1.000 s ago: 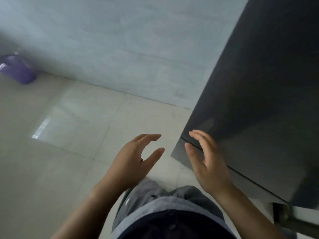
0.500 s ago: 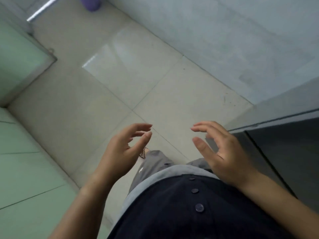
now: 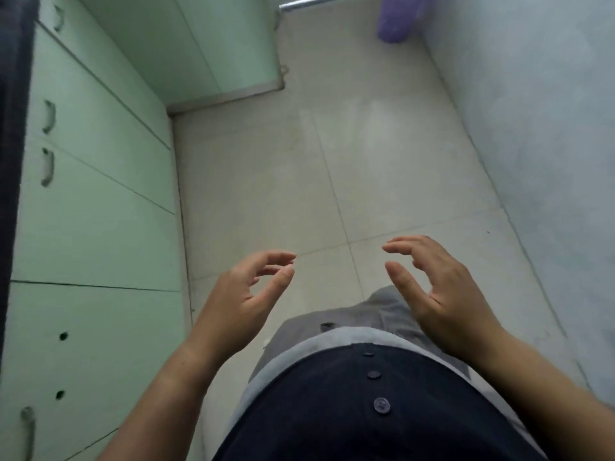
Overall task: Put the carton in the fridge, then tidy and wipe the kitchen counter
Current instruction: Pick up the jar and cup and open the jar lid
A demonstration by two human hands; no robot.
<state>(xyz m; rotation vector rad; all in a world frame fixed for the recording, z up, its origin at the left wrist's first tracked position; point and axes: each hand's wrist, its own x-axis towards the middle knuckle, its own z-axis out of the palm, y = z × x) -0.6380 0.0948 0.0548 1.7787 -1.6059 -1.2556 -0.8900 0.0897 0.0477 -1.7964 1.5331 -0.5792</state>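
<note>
My left hand [image 3: 244, 294] and my right hand [image 3: 439, 291] hang in front of my body over the tiled floor, both empty with the fingers loosely curled and apart. Neither the carton nor the fridge is in view. The dark edge of the kitchen counter [image 3: 11, 111] runs down the far left, above pale green cabinet doors [image 3: 93, 201].
Green cabinets with metal handles line the left side and turn a corner at the top. A purple bin [image 3: 397, 16] stands on the floor at the top right by a grey wall [image 3: 549, 128]. Pale floor tiles [image 3: 316, 178] fill the middle.
The view has swung left: the dark fridge door is gone from sight and the green cabinets and counter edge have come in. Both hands stay empty in front of me.
</note>
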